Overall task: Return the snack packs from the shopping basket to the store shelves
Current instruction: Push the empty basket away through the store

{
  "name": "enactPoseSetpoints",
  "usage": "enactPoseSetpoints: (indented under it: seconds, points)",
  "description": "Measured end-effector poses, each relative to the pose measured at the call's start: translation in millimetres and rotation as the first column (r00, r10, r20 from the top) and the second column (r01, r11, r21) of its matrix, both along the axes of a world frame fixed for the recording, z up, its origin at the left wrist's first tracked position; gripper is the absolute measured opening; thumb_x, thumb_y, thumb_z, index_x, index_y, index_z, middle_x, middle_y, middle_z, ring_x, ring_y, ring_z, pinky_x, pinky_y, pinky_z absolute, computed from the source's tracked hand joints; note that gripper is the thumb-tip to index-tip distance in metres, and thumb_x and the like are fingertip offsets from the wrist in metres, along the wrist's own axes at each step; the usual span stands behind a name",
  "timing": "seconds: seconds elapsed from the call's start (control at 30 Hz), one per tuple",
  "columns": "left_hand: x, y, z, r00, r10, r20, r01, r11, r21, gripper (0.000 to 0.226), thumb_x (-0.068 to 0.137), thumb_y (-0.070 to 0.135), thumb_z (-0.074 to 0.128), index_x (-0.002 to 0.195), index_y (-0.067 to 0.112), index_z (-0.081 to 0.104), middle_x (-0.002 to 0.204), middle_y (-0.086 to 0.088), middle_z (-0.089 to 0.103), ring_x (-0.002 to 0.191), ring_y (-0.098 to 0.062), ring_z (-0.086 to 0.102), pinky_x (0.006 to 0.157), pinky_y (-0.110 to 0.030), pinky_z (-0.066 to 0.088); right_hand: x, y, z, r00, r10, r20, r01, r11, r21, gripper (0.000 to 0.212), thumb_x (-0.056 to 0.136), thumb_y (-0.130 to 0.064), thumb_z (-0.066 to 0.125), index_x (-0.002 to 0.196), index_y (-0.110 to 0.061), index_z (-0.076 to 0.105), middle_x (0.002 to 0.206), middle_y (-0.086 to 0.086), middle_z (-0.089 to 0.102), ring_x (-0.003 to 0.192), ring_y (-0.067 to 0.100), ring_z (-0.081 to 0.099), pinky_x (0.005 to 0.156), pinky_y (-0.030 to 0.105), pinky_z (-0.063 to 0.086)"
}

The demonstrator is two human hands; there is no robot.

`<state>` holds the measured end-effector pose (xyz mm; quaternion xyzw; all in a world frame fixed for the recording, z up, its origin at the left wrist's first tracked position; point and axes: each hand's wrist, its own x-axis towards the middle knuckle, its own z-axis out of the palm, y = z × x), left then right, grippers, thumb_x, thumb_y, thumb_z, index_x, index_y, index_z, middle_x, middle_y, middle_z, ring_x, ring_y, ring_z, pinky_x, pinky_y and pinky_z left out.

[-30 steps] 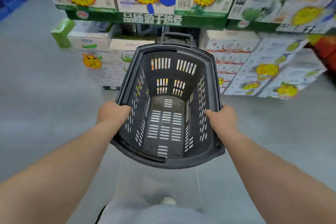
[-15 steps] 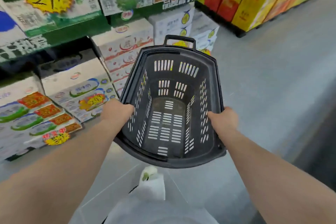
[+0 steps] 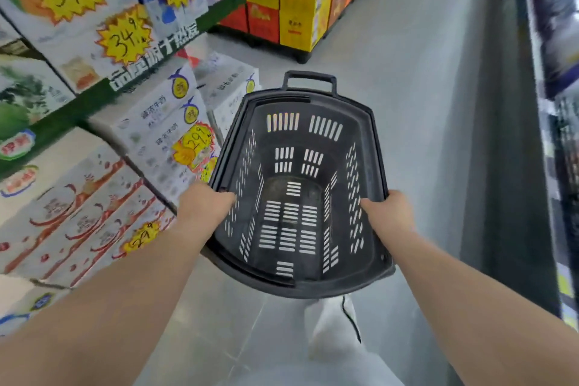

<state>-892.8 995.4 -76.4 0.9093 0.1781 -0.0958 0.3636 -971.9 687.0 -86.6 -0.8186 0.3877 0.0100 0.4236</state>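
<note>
At centre frame, the empty shopping basket [image 3: 313,98] is being gripped by left hand [image 3: 205,207] and right hand [image 3: 388,213]. A level hold is being called for.

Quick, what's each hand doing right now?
Left hand: grips the shopping basket by its left rim.
Right hand: grips its right rim.

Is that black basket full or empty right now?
Empty. The basket's slotted floor and walls show bare, with nothing lying inside; the left hand and right hand grip its side rims.
</note>
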Motion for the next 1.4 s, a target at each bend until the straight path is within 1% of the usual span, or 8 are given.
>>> enactPoseSetpoints:
  seconds: [0.13,0.4,0.57,0.73,1.0,1.17,1.3,1.4]
  points:
    - [96.3,-84.0,-7.8,1.000,-0.004,0.007,0.004,1.000,-0.009,0.020,0.061,0.026,0.069,0.075,0.013,0.062,0.069,-0.006,0.064,0.066,-0.026,0.061,0.053,-0.028,0.046,90.1,-79.0,-0.7,1.000,-0.011,-0.006,0.011,1.000,-0.012,0.025,0.076,-0.026,0.061,0.095,-0.009,0.059,0.083,0.007,0.065,0.070,0.025,0.062,0.062,0.035,0.055]
    - [246.7,-177.1,-0.9,1.000,0.015,-0.002,-0.015,0.999,0.039,0.024,0.059,0.031,0.069,0.072,0.014,0.059,0.062,-0.001,0.057,0.054,-0.015,0.051,0.044,-0.021,0.032,249.0,-177.8,22.2,0.998,0.028,-0.050,-0.029,0.999,-0.017,0.030,0.077,-0.026,0.061,0.100,-0.008,0.058,0.089,0.009,0.065,0.076,0.028,0.063,0.073,0.042,0.057]
    - [358.8,-211.7,-11.3,0.999,0.018,-0.028,-0.017,1.000,0.022,0.022,0.060,0.030,0.071,0.069,0.013,0.060,0.059,-0.004,0.059,0.053,-0.018,0.053,0.044,-0.022,0.035,359.7,-213.6,17.6,0.999,0.034,-0.032,-0.036,0.998,-0.051,0.024,0.076,-0.024,0.064,0.092,-0.007,0.059,0.077,0.005,0.062,0.064,0.020,0.059,0.061,0.033,0.053]
    - [487.1,-241.2,-17.6,0.995,-0.031,-0.093,0.030,1.000,-0.007,0.026,0.065,0.028,0.069,0.082,0.009,0.063,0.073,-0.012,0.066,0.066,-0.028,0.061,0.058,-0.031,0.049,480.1,-241.2,11.5,0.998,0.006,-0.064,-0.009,0.999,-0.047,0.026,0.077,-0.023,0.067,0.093,-0.006,0.058,0.082,0.008,0.063,0.070,0.024,0.061,0.070,0.040,0.057]
    - [658.1,-282.9,7.5,0.991,-0.037,-0.125,0.052,0.991,0.120,0.030,0.069,0.031,0.071,0.085,0.007,0.065,0.082,-0.012,0.066,0.076,-0.031,0.061,0.066,-0.033,0.051,646.3,-276.7,12.8,0.989,0.059,-0.138,-0.073,0.992,-0.101,0.030,0.076,-0.023,0.071,0.087,0.003,0.060,0.080,0.015,0.063,0.059,0.018,0.055,0.048,0.025,0.042]
    - [748.2,-310.6,-3.9,0.985,0.074,-0.157,-0.052,0.989,0.139,0.026,0.068,0.032,0.070,0.079,0.009,0.063,0.073,-0.008,0.063,0.064,-0.026,0.059,0.054,-0.027,0.045,769.3,-310.7,-1.1,0.964,0.219,-0.152,-0.241,0.960,-0.145,0.028,0.076,-0.026,0.071,0.081,-0.003,0.055,0.063,0.003,0.051,0.053,0.012,0.046,0.043,0.023,0.037]
    - [809.7,-340.6,-9.9,0.969,0.203,-0.140,-0.179,0.970,0.167,0.027,0.070,0.030,0.070,0.074,0.007,0.059,0.067,-0.007,0.057,0.057,-0.023,0.052,0.048,-0.025,0.035,869.5,-341.0,-0.4,0.922,0.355,-0.155,-0.378,0.913,-0.157,0.030,0.076,-0.020,0.071,0.086,-0.004,0.048,0.071,0.004,0.050,0.058,0.016,0.047,0.049,0.029,0.040]
    - [848.9,-360.4,-6.2,0.937,0.316,-0.147,-0.293,0.943,0.158,0.025,0.072,0.027,0.068,0.076,0.005,0.057,0.072,-0.011,0.059,0.063,-0.028,0.055,0.051,-0.028,0.038,945.2,-354.5,9.2,0.829,0.521,-0.201,-0.557,0.803,-0.214,0.027,0.074,-0.010,0.068,0.088,-0.003,0.046,0.091,0.015,0.054,0.071,0.025,0.053,0.058,0.032,0.044]
